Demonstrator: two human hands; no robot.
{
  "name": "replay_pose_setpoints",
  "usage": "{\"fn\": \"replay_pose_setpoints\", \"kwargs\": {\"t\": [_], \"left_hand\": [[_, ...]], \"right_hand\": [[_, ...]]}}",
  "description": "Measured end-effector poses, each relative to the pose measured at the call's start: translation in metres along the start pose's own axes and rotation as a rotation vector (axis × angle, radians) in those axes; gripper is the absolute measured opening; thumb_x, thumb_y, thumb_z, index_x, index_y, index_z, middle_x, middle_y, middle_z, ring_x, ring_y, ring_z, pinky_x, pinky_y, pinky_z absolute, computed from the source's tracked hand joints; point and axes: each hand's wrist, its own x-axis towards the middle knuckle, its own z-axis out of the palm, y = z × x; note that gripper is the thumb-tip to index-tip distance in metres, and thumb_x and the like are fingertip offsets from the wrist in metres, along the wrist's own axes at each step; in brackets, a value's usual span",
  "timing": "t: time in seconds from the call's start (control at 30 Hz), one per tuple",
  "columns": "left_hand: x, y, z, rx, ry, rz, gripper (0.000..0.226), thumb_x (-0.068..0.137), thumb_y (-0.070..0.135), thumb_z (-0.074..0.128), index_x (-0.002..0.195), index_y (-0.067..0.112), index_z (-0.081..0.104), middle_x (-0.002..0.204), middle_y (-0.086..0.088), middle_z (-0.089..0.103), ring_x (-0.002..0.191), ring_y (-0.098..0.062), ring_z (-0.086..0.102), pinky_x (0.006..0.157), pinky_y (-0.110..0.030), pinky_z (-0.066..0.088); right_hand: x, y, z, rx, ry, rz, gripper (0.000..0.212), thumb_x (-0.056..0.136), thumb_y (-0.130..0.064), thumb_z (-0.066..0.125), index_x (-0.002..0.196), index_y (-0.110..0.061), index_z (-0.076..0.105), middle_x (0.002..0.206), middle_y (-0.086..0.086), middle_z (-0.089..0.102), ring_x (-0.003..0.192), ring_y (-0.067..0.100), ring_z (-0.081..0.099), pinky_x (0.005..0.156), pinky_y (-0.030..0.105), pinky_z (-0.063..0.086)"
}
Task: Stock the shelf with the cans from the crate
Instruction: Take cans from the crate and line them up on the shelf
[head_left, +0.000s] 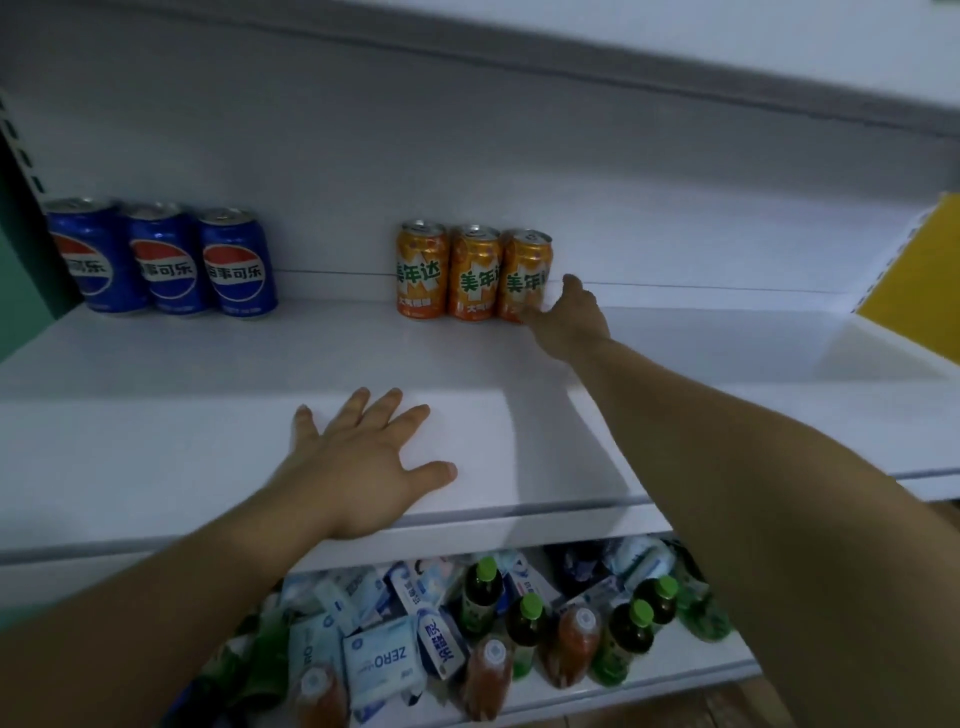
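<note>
Orange cans stand three in a row at the back edge of the shelf, about midway along it and touching one another. Three blue cans stand upright by the back left corner, well apart from them. The crate is out of my view.

My right hand reaches to the end can, the right one of the orange row. The thumb points up beside it and the fingers meet its lower front. I cannot tell whether I grip the can or only touch it. My left hand lies flat on the shelf near the front edge, fingers spread, holding nothing.

I judge this to be the placing of that end can. The risk is in how I draw back: my fingers sit low against the can, so a careless pull could drag or tip it. It touches its neighbour, so a knock might topple the row. A toppled can could roll to the front edge and drop onto the bottles and packets on the lower shelf.
</note>
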Motion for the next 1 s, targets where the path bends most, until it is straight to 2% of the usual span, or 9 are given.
{"fn": "replay_pose_setpoints", "kwargs": {"t": [0.13, 0.23, 0.33, 0.43, 0.5, 0.53, 0.67, 0.87, 1.0], "left_hand": [[-0.006, 0.001, -0.006, -0.024, 0.003, -0.010, 0.082, 0.083, 0.080, 0.024, 0.151, 0.041, 0.003, 0.161, 0.012, -0.008, 0.148, -0.015, -0.009, 0.115, -0.058, -0.007], [-0.008, 0.021, -0.014, -0.119, -0.026, -0.005, 0.083, 0.082, 0.075, 0.040, 0.151, 0.033, 0.018, 0.161, 0.006, 0.008, 0.148, -0.020, 0.006, 0.117, -0.054, 0.003], [-0.027, 0.086, -0.014, -0.243, -0.081, 0.213, 0.085, 0.078, 0.069, 0.052, 0.148, 0.026, 0.031, 0.156, 0.002, 0.030, 0.140, -0.021, 0.032, 0.115, -0.046, 0.025], [-0.061, 0.163, 0.007, -0.183, -0.113, 0.452, 0.067, 0.084, 0.060, 0.056, 0.141, 0.026, 0.043, 0.147, 0.000, 0.042, 0.130, -0.024, 0.044, 0.107, -0.043, 0.037], [-0.082, 0.207, 0.028, -0.116, -0.160, 0.580, 0.068, 0.085, 0.062, 0.054, 0.142, 0.028, 0.041, 0.149, 0.000, 0.040, 0.132, -0.024, 0.042, 0.108, -0.046, 0.036], [-0.092, 0.225, 0.039, -0.091, -0.195, 0.624, 0.071, 0.086, 0.062, 0.053, 0.145, 0.027, 0.036, 0.153, 0.000, 0.034, 0.136, -0.024, 0.037, 0.110, -0.046, 0.034], [-0.123, 0.279, 0.080, -0.031, -0.368, 0.731, 0.071, 0.092, 0.052, 0.053, 0.150, 0.019, 0.029, 0.157, -0.003, 0.027, 0.140, -0.023, 0.032, 0.111, -0.037, 0.034], [-0.156, 0.349, 0.151, 0.013, -0.536, 0.883, 0.067, 0.090, 0.048, 0.057, 0.147, 0.020, 0.034, 0.152, -0.002, 0.036, 0.134, -0.022, 0.040, 0.107, -0.033, 0.038], [-0.159, 0.385, 0.212, 0.080, -0.622, 0.906, 0.069, 0.088, 0.051, 0.059, 0.146, 0.023, 0.035, 0.149, -0.002, 0.041, 0.131, -0.022, 0.044, 0.105, -0.033, 0.040]], "right_hand": [[-0.058, 0.027, -0.057, -0.264, -0.068, -0.034, 0.078, 0.091, -0.053, 0.053, 0.150, -0.013, 0.021, 0.144, 0.015, 0.043, 0.127, 0.036, 0.047, 0.099, 0.041, 0.043], [-0.104, 0.053, -0.093, -0.376, -0.103, -0.014, 0.078, 0.092, -0.057, 0.051, 0.151, -0.015, 0.022, 0.143, 0.015, 0.045, 0.121, 0.036, 0.052, 0.097, 0.041, 0.046], [-0.157, 0.082, -0.129, -0.436, -0.117, 0.057, 0.077, 0.092, -0.059, 0.048, 0.151, -0.016, 0.024, 0.143, 0.014, 0.045, 0.121, 0.034, 0.051, 0.096, 0.041, 0.046], [-0.213, 0.113, -0.164, -0.457, -0.117, 0.159, 0.076, 0.092, -0.059, 0.049, 0.150, -0.016, 0.026, 0.139, 0.012, 0.049, 0.113, 0.031, 0.055, 0.087, 0.040, 0.049], [-0.253, 0.137, -0.184, -0.468, -0.109, 0.238, 0.074, 0.092, -0.057, 0.050, 0.150, -0.017, 0.027, 0.138, 0.011, 0.050, 0.109, 0.029, 0.057, 0.079, 0.038, 0.049], [-0.272, 0.150, -0.193, -0.478, -0.104, 0.277, 0.073, 0.093, -0.057, 0.050, 0.150, -0.018, 0.028, 0.140, 0.010, 0.049, 0.112, 0.029, 0.056, 0.080, 0.037, 0.049], [-0.342, 0.196, -0.223, -0.493, -0.072, 0.439, 0.072, 0.092, -0.056, 0.049, 0.151, -0.021, 0.026, 0.148, 0.006, 0.043, 0.128, 0.028, 0.047, 0.098, 0.040, 0.044], [-0.431, 0.279, -0.242, -0.492, -0.029, 0.703, 0.072, 0.092, -0.057, 0.051, 0.150, -0.020, 0.029, 0.151, 0.007, 0.039, 0.133, 0.028, 0.042, 0.105, 0.039, 0.038], [-0.470, 0.343, -0.229, -0.394, -0.067, 0.856, 0.061, 0.093, -0.053, 0.052, 0.141, -0.017, 0.040, 0.139, 0.008, 0.050, 0.119, 0.027, 0.052, 0.095, 0.036, 0.046]]}}
